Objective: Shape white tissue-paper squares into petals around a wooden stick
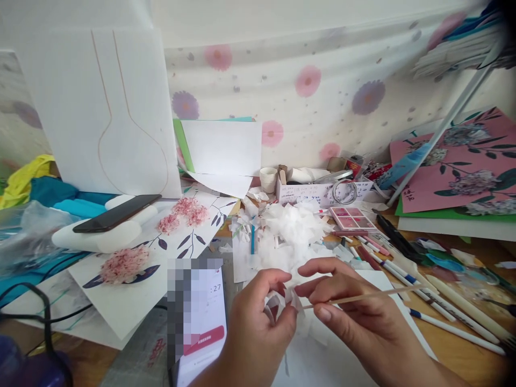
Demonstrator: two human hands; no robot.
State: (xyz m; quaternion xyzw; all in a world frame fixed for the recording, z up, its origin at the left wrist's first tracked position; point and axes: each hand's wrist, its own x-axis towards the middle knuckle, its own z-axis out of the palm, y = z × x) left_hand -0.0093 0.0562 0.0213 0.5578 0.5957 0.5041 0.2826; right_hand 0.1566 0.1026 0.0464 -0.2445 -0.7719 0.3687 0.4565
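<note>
My left hand (pixel 264 312) pinches a small piece of crumpled white tissue paper (pixel 274 301) between thumb and fingers. A thin wooden stick (pixel 374 294) lies in my right hand (pixel 346 306), with thumb and fingers closed on it; its tip meets the tissue piece. Both hands are close together above a white paper sheet (pixel 334 360). Just beyond them rises a loose heap of white tissue pieces (pixel 290 226).
Left of my hands lies a lit phone (pixel 201 322), partly blurred out. Flower artwork (pixel 185 215) and a dark phone (pixel 116 214) on a white stand are farther left. Brushes (pixel 455 330), a pink palette (pixel 352 219) and a written-on box (pixel 306 194) lie right and behind.
</note>
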